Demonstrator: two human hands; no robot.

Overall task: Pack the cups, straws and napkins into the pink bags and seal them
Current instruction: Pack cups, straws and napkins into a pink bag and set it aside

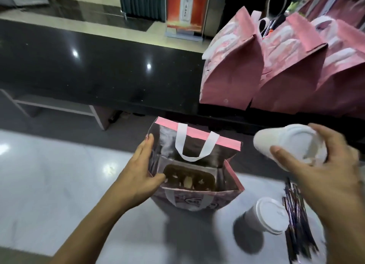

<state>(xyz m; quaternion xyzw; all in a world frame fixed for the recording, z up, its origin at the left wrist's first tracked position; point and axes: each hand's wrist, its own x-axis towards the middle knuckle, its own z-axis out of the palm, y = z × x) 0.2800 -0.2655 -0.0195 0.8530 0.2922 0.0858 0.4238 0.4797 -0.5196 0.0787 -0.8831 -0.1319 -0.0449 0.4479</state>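
An open pink bag [229, 177] with white handles stands on the white counter in front of me. My left hand [142, 171] grips its left rim and holds the mouth open. A brown tray or holder [189, 180] lies at the bottom of the bag. My right hand [324, 165] holds a white lidded cup [288, 143] tilted on its side, to the right of the bag and above the counter. A second white lidded cup [266, 214] stands on the counter at the lower right. Beside it lies a bundle of dark wrapped straws [296, 214].
Three closed pink bags [237, 70] stand in a row on the raised black countertop [98, 66] at the upper right. The white counter [49, 184] spreads to the left of the open bag. Beyond the black counter are a tiled floor and a red poster stand [187, 11].
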